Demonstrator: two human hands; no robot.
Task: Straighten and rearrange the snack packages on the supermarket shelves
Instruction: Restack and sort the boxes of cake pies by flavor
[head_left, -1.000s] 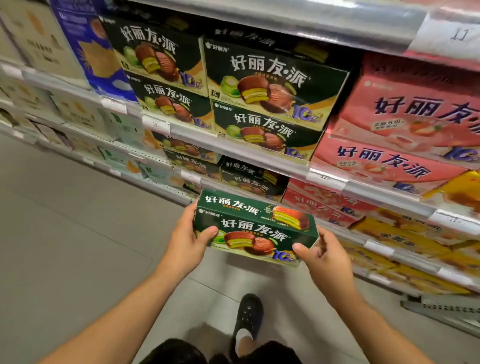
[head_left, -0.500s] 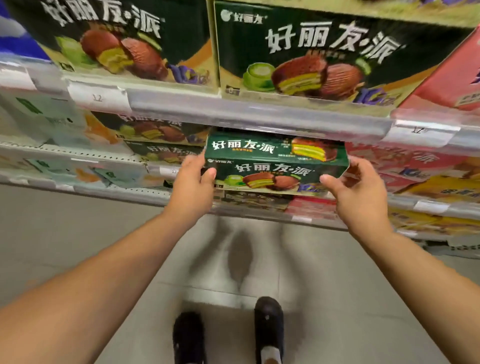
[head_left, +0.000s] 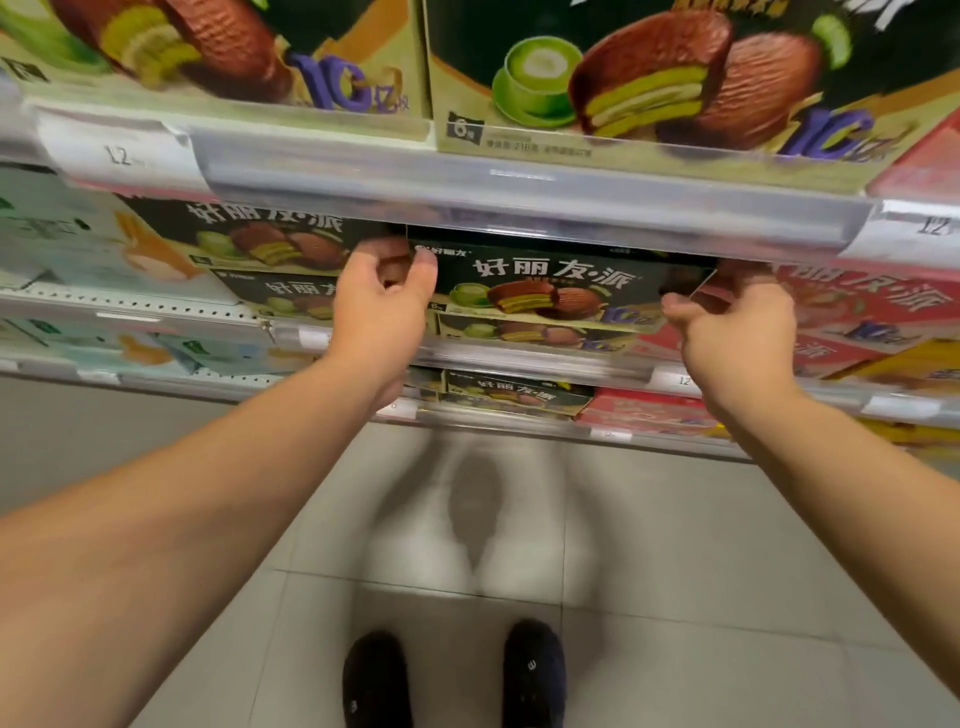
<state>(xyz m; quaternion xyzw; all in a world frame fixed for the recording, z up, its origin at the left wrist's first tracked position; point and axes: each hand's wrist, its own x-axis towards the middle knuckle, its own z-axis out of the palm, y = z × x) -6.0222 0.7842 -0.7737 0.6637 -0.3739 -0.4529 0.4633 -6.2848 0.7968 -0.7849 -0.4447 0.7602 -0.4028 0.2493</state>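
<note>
The green pie box (head_left: 561, 291) sits atop another green box on the middle shelf (head_left: 519, 358), its ends gripped by the left hand (head_left: 382, 306) and right hand (head_left: 737, 327), pink boxes (head_left: 857, 306) beside it.

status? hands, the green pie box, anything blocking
Left hand and right hand: grip on the ends of the green pie box. Box sits on another green box, under the upper shelf rail. Nothing visibly blocking.

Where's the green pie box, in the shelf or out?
In: green pie box sits atop another box under the upper shelf rail.
</note>
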